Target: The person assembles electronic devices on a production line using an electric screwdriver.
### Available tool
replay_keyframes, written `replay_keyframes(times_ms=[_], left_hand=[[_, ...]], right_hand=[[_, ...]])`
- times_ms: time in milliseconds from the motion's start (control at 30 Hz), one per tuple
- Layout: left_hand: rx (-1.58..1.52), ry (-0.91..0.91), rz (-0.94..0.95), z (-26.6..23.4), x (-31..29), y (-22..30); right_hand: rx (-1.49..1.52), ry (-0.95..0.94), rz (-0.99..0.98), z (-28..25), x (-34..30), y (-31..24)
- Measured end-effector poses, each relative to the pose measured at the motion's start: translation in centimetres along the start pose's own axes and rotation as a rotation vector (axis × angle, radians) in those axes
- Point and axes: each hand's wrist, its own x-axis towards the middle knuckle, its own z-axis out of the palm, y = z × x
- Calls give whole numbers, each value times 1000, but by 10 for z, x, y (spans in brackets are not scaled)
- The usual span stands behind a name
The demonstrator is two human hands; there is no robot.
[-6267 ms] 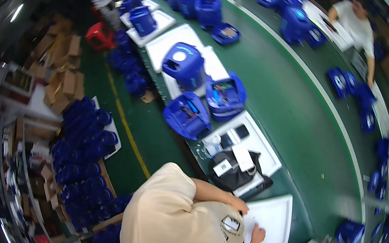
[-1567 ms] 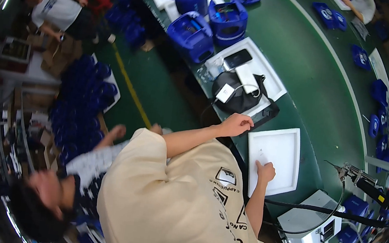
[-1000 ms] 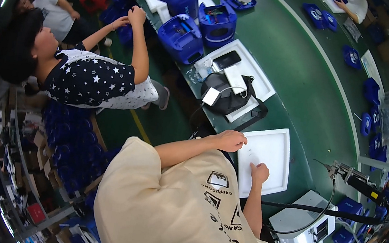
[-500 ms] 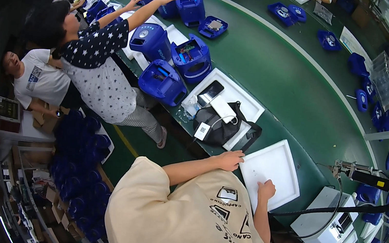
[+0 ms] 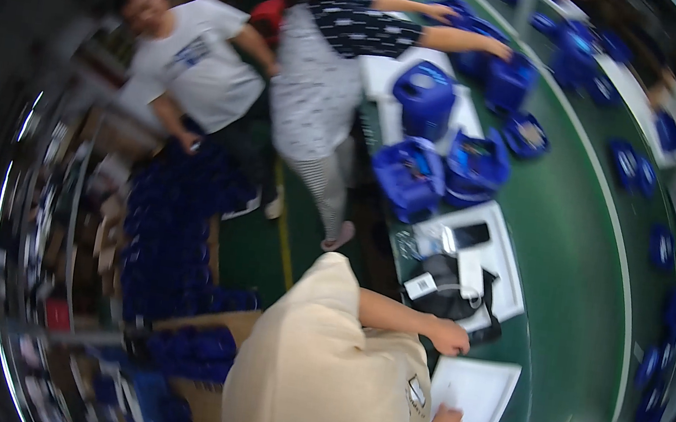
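Observation:
A shallow white foam tray (image 5: 492, 402) lies at the green bench's near edge, in front of me. My left hand (image 5: 449, 337) is by the tray's far left corner, next to a black bag (image 5: 444, 280); its fingers are smeared by motion. Over the tray's near side is my right hand (image 5: 447, 419), its fingers curled in; anything inside them is hidden. The bag sits in a second white tray (image 5: 509, 272), with a white box-shaped device (image 5: 470, 278) and cable on it and a dark phone (image 5: 471, 235) beside it.
Open blue plastic housings (image 5: 478, 170) stand farther along the bench. A co-worker in a star-patterned top (image 5: 312, 80) reaches over them. Another person in a white T-shirt (image 5: 199, 65) stands behind. Stacked blue housings (image 5: 173, 232) fill the floor at left, beside shelving (image 5: 74, 236).
My view has swung left, so the bench and trays sit lower in it, and the picture is blurred. Both hands stay by the same tray. The person in the white T-shirt now stands more upright.

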Motion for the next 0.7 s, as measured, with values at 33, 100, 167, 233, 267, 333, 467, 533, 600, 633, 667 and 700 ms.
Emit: replay_keyframes(times_ms=[33,100,167,233,267,333,467,533,600,633,667,700], left_hand=[[16,-10,32,0,3,-5],[15,39,1,-8,6,2],[-3,122,-25,-24,5,13],[-22,173,-70,-27,9,17],[-33,182,-25,-27,14,20],[-52,173,20,-25,22,26],[-175,199,214,-38,45,29],[-206,234,197,-58,46,9],[-167,325,56,-71,63,-10],[-155,307,18,-99,70,-6],[-183,269,-70,-122,81,6],[-174,374,57,-125,99,-13]], right_hand=[[11,-84,85,-15,-4,-15],[-18,-57,119,-24,-11,-24],[-19,-60,96,-17,3,-20],[-20,-62,83,-1,23,-19],[-12,-70,78,2,24,-16],[8,-98,81,7,23,-8],[23,-45,86,18,11,27],[29,-51,129,24,11,-1],[-8,-31,72,-1,11,-19],[31,-55,151,-5,7,-30],[37,-64,214,-13,-2,-34],[61,-80,242,-28,-8,-45]])
